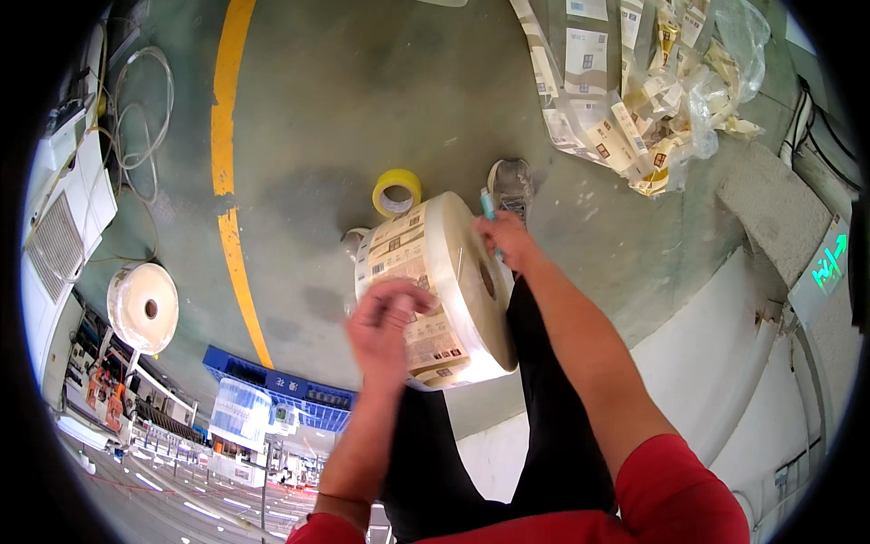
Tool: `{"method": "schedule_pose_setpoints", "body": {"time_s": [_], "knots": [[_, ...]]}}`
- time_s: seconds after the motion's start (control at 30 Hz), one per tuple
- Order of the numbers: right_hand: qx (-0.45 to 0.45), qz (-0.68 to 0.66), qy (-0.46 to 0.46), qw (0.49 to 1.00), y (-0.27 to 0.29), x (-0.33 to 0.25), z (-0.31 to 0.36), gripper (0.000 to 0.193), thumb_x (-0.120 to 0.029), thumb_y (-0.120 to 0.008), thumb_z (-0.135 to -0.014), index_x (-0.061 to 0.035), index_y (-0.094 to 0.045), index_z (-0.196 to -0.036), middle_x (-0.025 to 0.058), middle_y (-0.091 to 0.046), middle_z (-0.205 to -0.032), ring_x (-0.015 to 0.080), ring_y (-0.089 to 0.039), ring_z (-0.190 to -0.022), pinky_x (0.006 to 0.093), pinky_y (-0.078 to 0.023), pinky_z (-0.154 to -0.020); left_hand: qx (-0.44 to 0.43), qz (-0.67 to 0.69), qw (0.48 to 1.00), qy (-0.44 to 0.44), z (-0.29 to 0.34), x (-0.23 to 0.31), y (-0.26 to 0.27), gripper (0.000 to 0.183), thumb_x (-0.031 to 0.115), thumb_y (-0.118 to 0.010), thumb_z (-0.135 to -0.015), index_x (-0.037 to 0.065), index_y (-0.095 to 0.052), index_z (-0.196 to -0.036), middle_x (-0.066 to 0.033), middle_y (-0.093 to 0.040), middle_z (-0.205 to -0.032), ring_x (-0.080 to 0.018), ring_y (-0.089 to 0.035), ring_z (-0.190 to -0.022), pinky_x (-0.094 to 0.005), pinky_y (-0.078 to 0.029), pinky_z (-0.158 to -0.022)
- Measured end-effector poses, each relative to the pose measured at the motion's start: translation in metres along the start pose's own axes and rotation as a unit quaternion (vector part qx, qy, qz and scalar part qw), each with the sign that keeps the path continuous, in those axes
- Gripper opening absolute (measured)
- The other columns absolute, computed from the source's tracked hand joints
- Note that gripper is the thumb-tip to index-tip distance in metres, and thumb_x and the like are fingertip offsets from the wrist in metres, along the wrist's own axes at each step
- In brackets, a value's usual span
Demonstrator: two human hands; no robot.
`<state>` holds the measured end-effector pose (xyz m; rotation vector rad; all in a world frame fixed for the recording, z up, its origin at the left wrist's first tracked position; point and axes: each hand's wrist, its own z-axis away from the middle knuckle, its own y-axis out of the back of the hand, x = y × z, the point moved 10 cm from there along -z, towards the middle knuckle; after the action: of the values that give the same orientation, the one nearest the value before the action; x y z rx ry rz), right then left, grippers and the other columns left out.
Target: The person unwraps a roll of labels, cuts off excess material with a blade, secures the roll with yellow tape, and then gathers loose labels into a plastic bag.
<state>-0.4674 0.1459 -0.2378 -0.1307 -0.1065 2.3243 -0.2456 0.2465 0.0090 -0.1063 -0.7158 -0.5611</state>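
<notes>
A large roll of printed label film (399, 258), cream and brown with pale smooth end faces, lies on its side between my legs. My left hand (385, 317) hovers over or touches its printed face, fingers bent and smeared by motion; contact is unclear. At the roll's right end, my right hand (507, 240) is closed around a slim teal tool (488, 203), perhaps a utility knife. Its upper end sticks out past my fingers, and no blade can be made out. A roll of yellow tape (397, 192) lies on the floor just beyond the label roll.
Crumpled label strips (625, 127) and clear plastic are heaped at the far right. A yellow line (228, 118) runs along the floor to the left. Another film roll (145, 308) is at the left, near a blue pallet (290, 385). A lit green sign (826, 263) is at the right.
</notes>
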Motion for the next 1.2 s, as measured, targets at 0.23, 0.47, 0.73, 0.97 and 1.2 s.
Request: {"method": "schedule_pose_setpoints", "body": {"time_s": [0.23, 0.47, 0.73, 0.97, 1.2], "knots": [[0.024, 0.148, 0.040, 0.988, 0.092, -0.060, 0.070, 0.018, -0.019, -0.071, -0.089, -0.0050, -0.061, -0.082, 0.0007, -0.054, -0.066, 0.0109, -0.050, -0.052, 0.0300, -0.035, -0.044, 0.013, 0.341, 0.904, 0.258, 0.047, -0.154, -0.169, 0.057, 0.022, -0.065, -0.099, 0.002, -0.039, -0.144, -0.0161, -0.054, -0.135, -0.0268, -0.059, -0.120, -0.0419, -0.050, -0.099], [0.006, 0.596, 0.259, 0.760, 0.072, -0.132, 0.130, 0.019, -0.028, -0.073, -0.089, -0.0098, -0.068, -0.091, 0.0105, -0.066, -0.083, 0.0280, -0.065, -0.077, 0.0395, -0.048, -0.065, 0.067, 0.490, 0.831, 0.254, -0.002, -0.164, -0.205, 0.049, 0.033, -0.045, -0.108, 0.008, -0.037, -0.149, -0.0182, -0.051, -0.141, -0.0293, -0.059, -0.117, -0.0448, -0.048, -0.100], [-0.135, 0.798, 0.508, 0.294, -0.111, -0.211, 0.208, 0.016, -0.020, -0.071, -0.074, -0.0170, -0.073, -0.090, 0.0004, -0.063, -0.086, 0.0201, -0.061, -0.089, 0.0329, -0.045, -0.085, 0.001, 0.537, 0.817, 0.212, -0.004, -0.158, -0.203, 0.037, 0.032, -0.044, -0.109, 0.010, -0.046, -0.138, -0.0075, -0.059, -0.133, -0.0247, -0.060, -0.115, -0.0442, -0.050, -0.096], [-0.171, 0.865, 0.450, 0.139, -0.154, -0.189, 0.198, 0.005, -0.018, -0.072, -0.069, -0.0186, -0.076, -0.072, -0.0033, -0.064, -0.080, 0.0171, -0.061, -0.090, 0.0301, -0.044, -0.084, -0.024, 0.570, 0.795, 0.207, -0.007, -0.151, -0.209, 0.023, 0.025, -0.051, -0.106, 0.012, -0.053, -0.124, -0.0001, -0.064, -0.106, -0.0150, -0.063, -0.097, -0.0394, -0.052, -0.091], [-0.179, 0.862, 0.455, 0.136, -0.163, -0.179, 0.192, 0.003, -0.019, -0.072, -0.068, -0.0182, -0.075, -0.068, -0.0033, -0.065, -0.081, 0.0175, -0.061, -0.090, 0.0311, -0.043, -0.085, -0.001, 0.560, 0.792, 0.242, -0.005, -0.143, -0.210, 0.010, 0.016, -0.053, -0.103, 0.012, -0.057, -0.112, 0.0040, -0.056, -0.084, -0.0112, -0.058, -0.079, -0.0362, -0.053, -0.086]]}}
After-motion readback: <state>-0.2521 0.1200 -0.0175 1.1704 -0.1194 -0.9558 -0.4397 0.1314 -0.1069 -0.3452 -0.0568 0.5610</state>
